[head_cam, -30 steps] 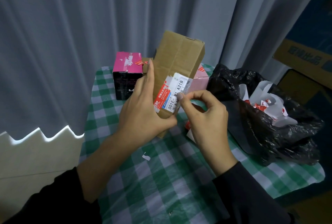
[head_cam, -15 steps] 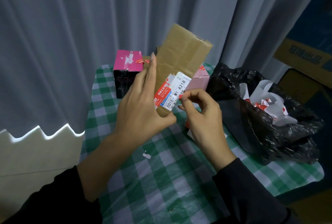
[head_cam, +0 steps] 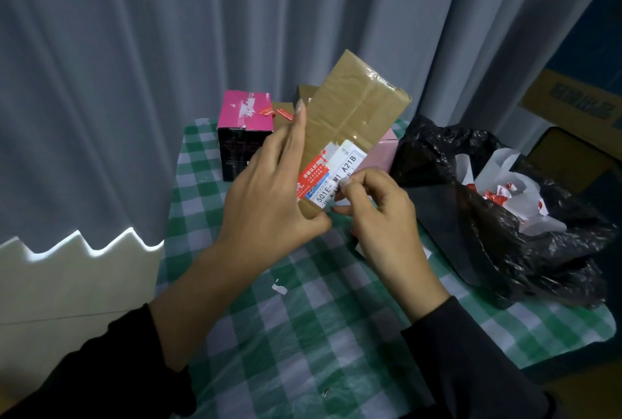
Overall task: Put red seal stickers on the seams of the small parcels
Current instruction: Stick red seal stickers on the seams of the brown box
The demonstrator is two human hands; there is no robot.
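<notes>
My left hand (head_cam: 269,196) grips a brown taped cardboard parcel (head_cam: 353,115) from its left side and holds it tilted above the table. A red seal sticker (head_cam: 313,174) sits on the parcel beside a white shipping label (head_cam: 340,179). The thumb and forefinger of my right hand (head_cam: 383,220) pinch at the label's lower right edge; what they pinch is too small to tell. A pink and black box (head_cam: 244,126) with red stickers on its top stands behind, and a pale pink box (head_cam: 383,149) is partly hidden by the parcel.
The green and white checked tablecloth (head_cam: 303,334) covers a small table. A black plastic bag (head_cam: 505,216) with white and red sticker backing scraps lies at the right. A paper scrap (head_cam: 279,289) lies on the cloth. Grey curtains hang behind; a cardboard box (head_cam: 579,105) stands far right.
The parcel has tilted further to the right in my left hand. My right hand has stayed at the label's edge, fingers pinched.
</notes>
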